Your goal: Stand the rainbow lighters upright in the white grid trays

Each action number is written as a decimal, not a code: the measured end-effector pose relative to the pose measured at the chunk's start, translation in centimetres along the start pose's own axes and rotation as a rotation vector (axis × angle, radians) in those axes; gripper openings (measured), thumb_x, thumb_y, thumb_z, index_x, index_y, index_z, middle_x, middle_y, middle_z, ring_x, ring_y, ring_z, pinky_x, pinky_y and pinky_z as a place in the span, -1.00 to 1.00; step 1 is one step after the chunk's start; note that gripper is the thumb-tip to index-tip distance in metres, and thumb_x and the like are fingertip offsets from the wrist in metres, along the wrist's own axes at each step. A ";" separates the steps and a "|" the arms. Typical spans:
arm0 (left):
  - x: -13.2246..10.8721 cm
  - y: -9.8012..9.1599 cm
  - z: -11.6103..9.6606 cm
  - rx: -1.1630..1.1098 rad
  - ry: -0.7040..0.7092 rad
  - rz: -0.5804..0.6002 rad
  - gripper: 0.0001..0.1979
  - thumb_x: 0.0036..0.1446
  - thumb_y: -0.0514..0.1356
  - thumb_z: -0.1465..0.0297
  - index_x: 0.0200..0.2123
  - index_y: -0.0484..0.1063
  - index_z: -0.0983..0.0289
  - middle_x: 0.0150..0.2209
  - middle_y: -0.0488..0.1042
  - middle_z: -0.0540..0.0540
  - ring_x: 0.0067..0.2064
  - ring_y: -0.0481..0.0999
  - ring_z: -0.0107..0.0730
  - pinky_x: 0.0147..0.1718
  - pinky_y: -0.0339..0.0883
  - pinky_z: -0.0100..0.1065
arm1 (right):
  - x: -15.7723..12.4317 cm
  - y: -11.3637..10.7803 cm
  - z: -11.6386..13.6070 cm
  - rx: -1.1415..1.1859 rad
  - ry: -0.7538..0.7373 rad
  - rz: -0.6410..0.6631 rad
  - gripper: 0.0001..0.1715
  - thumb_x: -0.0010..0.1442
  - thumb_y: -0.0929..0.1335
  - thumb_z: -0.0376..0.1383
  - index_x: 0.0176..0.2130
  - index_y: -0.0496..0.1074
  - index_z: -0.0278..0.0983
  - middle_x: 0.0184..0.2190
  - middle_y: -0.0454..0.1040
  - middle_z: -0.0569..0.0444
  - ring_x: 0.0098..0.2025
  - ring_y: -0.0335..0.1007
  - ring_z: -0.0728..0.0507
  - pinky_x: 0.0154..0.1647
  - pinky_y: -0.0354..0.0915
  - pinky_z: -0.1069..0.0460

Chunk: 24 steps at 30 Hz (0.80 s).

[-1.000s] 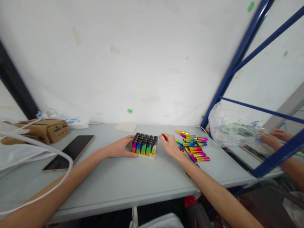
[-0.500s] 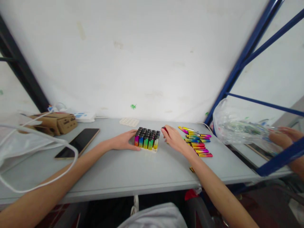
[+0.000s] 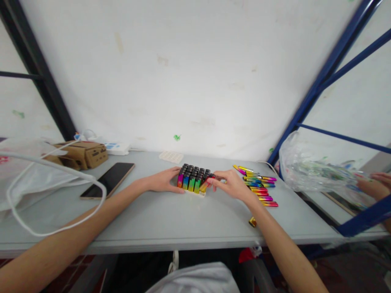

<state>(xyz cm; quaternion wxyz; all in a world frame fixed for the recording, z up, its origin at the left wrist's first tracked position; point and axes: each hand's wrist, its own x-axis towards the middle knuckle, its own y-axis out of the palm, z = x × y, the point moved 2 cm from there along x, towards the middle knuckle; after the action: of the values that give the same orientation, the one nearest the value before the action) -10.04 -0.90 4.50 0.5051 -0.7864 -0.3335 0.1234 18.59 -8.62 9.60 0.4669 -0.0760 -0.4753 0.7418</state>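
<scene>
Upright lighters [image 3: 191, 183] with black tops and shiny rainbow bodies stand packed in rows in a pale shallow tray [image 3: 198, 194]. My left hand [image 3: 165, 181] braces the left end of this block, thumb along the front and fingers behind. At the right front corner, my right hand [image 3: 228, 183] pinches a red-and-gold lighter [image 3: 207, 184], tilted against the block; I cannot tell whether its base is in the tray. Loose lighters [image 3: 259, 185] in several colours lie right of that hand. Another gold one [image 3: 252, 221] lies near my right forearm.
A phone [image 3: 108, 181], a cardboard box [image 3: 87, 154] and a white cable [image 3: 100, 191] are at left. A pale grid tray [image 3: 171, 156] lies by the wall. At right are a blue frame [image 3: 305, 103], a clear plastic bag [image 3: 308, 167] and another person's hands [image 3: 374, 185].
My right hand has brought its lighter left and down to the block's right front corner. My left hand stays at the block. The whole view has shifted slightly.
</scene>
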 end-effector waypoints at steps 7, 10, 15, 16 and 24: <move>-0.1 0.2 0.2 -0.013 0.006 -0.030 -0.09 0.08 0.36 -0.10 0.36 0.26 0.24 0.39 0.27 0.24 0.37 0.29 0.06 0.38 0.09 -0.11 | 0.4 1.8 -0.6 -0.109 0.023 0.144 -0.55 0.41 0.31 0.02 -0.29 0.60 -0.20 -0.49 0.60 0.08 -0.47 0.48 -0.13 -0.37 0.23 0.03; -0.1 0.1 0.2 -0.009 -0.001 -0.013 -0.10 0.09 0.36 -0.10 0.36 0.25 0.25 0.40 0.26 0.25 0.38 0.27 0.06 0.39 0.08 -0.11 | 0.5 2.4 -1.0 -0.229 0.046 0.160 -0.46 0.40 0.32 0.05 -0.43 0.58 -0.21 -0.61 0.50 0.09 -0.57 0.34 -0.09 -0.42 0.11 0.03; -0.3 0.0 0.0 -0.007 0.013 -0.014 -0.10 0.11 0.34 -0.10 0.38 0.22 0.21 0.42 0.22 0.22 0.40 0.24 0.06 0.41 0.06 -0.09 | 0.1 1.5 -1.8 -0.257 0.032 0.181 -0.36 0.31 0.35 0.17 -0.56 0.50 -0.21 -0.67 0.39 0.15 -0.61 0.11 -0.04 -0.45 -0.01 0.03; -0.4 0.1 -0.1 -0.003 0.020 -0.010 -0.13 0.13 0.32 -0.10 0.37 0.23 0.22 0.42 0.22 0.22 0.40 0.24 0.07 0.41 0.06 -0.08 | 0.0 0.9 -1.9 -0.247 0.043 0.144 -0.33 0.32 0.33 0.18 -0.57 0.48 -0.21 -0.68 0.36 0.16 -0.61 0.08 -0.03 -0.46 -0.02 0.03; 2.4 1.5 0.1 0.128 -0.011 -0.163 -0.20 0.18 0.22 -0.14 0.27 0.32 0.30 0.38 0.23 0.32 0.42 0.14 0.13 0.42 0.04 0.01 | -0.5 -3.0 -3.0 -0.281 0.135 -0.255 -0.36 0.40 0.25 0.11 -0.51 0.49 -0.21 -0.59 0.48 0.02 -0.51 0.29 -0.11 -0.36 0.11 0.01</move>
<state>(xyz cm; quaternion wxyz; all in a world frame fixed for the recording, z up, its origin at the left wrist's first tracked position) -7.70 0.38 3.51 0.5608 -0.7220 -0.3908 0.1074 22.44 -6.78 10.12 0.5727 -0.1291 -0.5477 0.5961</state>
